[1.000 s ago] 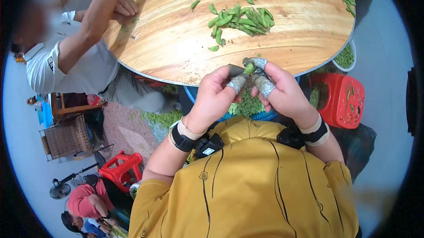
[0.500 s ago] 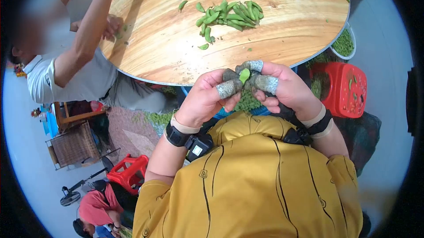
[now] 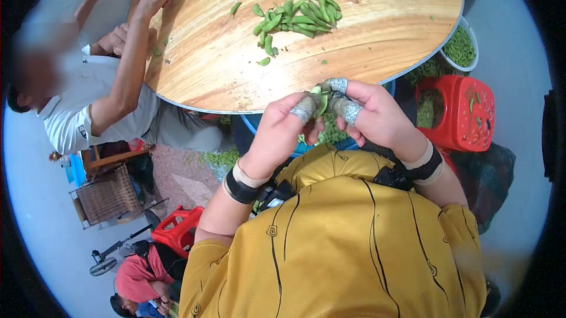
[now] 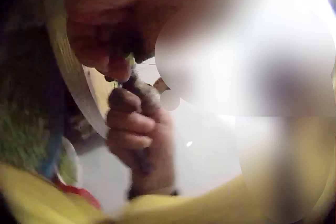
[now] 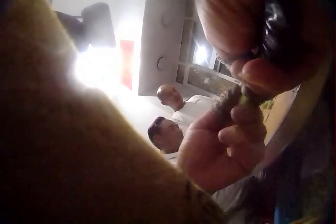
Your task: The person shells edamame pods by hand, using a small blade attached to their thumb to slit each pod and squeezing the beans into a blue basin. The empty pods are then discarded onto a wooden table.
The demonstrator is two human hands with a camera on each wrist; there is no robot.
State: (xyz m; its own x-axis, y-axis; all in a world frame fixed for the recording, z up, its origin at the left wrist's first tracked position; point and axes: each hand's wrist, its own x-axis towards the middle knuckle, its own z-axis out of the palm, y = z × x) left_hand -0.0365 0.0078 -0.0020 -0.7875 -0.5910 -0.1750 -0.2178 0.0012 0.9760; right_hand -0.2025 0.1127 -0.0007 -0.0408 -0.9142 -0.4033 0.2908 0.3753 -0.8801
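A green pod (image 3: 322, 102) is pinched between both hands just past the near table edge in the head view. My left hand (image 3: 280, 127) holds its left side with taped thumb and fingers. My right hand (image 3: 377, 113), its fingertips wrapped in grey tape, grips the other side. Below them stands a blue-rimmed tub holding shelled green beans (image 3: 333, 132). In the left wrist view a bit of green (image 4: 130, 58) shows between the fingertips; the right wrist view also shows green (image 5: 244, 99) there. The fingers partly cover the pod.
A pile of pods (image 3: 298, 18) lies on the round wooden table (image 3: 377, 35), with smaller groups behind. A red stool (image 3: 466, 114) and a white bowl of beans (image 3: 460, 48) stand at the right. A person in a light shirt (image 3: 109, 91) works at the left.
The pod between my hands has turned and shows more of its green side. The head view has shifted, and the seated person's arm at the left has moved.
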